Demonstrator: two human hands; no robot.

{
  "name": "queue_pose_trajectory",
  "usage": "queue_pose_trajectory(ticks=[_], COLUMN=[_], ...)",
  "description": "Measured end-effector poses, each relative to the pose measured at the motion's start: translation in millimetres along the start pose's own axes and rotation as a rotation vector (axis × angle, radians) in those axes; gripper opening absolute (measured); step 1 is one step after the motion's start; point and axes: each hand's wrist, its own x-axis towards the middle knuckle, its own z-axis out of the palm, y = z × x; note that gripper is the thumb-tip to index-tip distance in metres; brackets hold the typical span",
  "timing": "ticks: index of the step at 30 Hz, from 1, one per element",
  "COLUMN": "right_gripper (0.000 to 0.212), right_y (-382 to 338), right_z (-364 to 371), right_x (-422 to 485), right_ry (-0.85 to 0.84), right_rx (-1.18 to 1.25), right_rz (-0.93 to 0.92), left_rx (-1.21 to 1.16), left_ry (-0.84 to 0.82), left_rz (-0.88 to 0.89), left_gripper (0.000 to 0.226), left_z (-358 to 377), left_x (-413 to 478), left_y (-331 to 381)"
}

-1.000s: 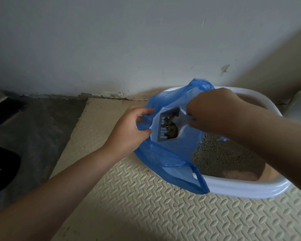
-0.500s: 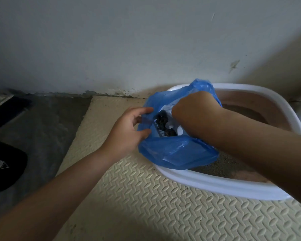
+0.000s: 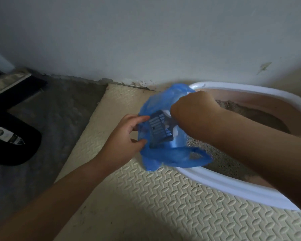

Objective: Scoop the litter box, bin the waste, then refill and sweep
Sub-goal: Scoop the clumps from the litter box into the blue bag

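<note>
The left hand (image 3: pixel 127 134), mid-frame, pinches the rim of a thin translucent blue plastic bag (image 3: pixel 172 158) between thumb and fingers, holding its mouth open. The right hand (image 3: pixel 193 105) reaches into the bag from the right and grips the handle of a grey-white slotted plastic scoop (image 3: pixel 159 127), whose slatted blade is tilted down inside the bag. The bag hangs over the left end of an oval litter box (image 3: pixel 233 187) with a white rim and pinkish walls, holding grey granular litter (image 3: pixel 224 159). The box stands on a cream embossed foam mat (image 3: pixel 163 206). One bag, one scoop, one box, two hands.
</note>
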Motion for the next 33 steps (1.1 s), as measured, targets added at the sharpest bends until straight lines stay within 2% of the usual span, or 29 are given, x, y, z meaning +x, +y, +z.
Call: queue_pose_trajectory(ticks=[3,12,16,19,23,25,29,31,33], right_gripper=[0.015,0.032,0.02,0.018,0.049,0.053,0.029,0.029,0.027], right_y=[-14,-22,-11,-1,11,17,29,34,38], right_z=[10,22,28,37,53,62,70,69,66], right_x=[12,24,26,22,20,19,17,16,15], right_ry=[0.075,0.141,0.198,0.201,0.218,0.204,0.055,0.011,0.052], right_rx=[-0.037,-0.06,-0.016,0.092,0.214,0.328,0.563,0.666,0.715], right_rz=[-0.048,-0.089,-0.059,-0.067,-0.1,-0.081,-0.125,-0.132,-0.092], left_rx=[0.024,-0.012,-0.019,-0.011,-0.021,-0.011,0.001,0.006,0.013], left_ry=[0.012,0.087,0.097,0.09,0.095,0.096,0.098,0.098,0.099], left_rz=[-0.054,-0.083,-0.097,-0.103,-0.105,-0.103,-0.105,-0.103,-0.098], left_gripper=[0.065,0.061,0.057,0.058,0.058,0.059,0.059,0.06,0.061], left_z=[-7,-13,-6,-1,1,1,2,2,2], left_x=[-13,-27,-23,-20,-17,-18,-19,-19,-19], left_y=[-19,-34,-28,-27,-27,-26,-25,-24,-23])
